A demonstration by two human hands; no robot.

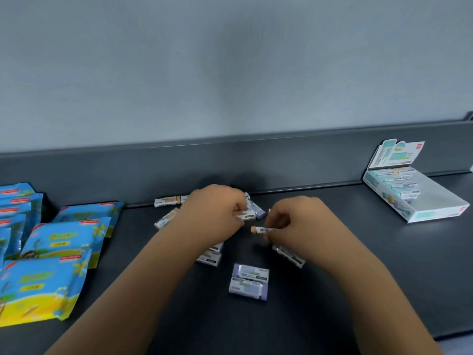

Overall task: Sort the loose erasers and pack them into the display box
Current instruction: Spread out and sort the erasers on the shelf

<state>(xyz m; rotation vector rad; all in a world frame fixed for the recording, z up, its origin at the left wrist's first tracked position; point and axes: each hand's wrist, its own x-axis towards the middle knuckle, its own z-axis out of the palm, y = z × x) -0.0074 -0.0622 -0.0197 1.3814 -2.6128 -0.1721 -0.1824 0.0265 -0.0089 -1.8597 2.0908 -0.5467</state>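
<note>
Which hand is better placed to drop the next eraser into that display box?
Right, probably: the right hand already pinches an eraser, and the display box sits on its side.

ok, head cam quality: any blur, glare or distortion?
Head view: wide-angle bows the ledge; soft throughout, print on the eraser in the right hand unreadable; light even, faint shadow on the wall, no glare.
</note>
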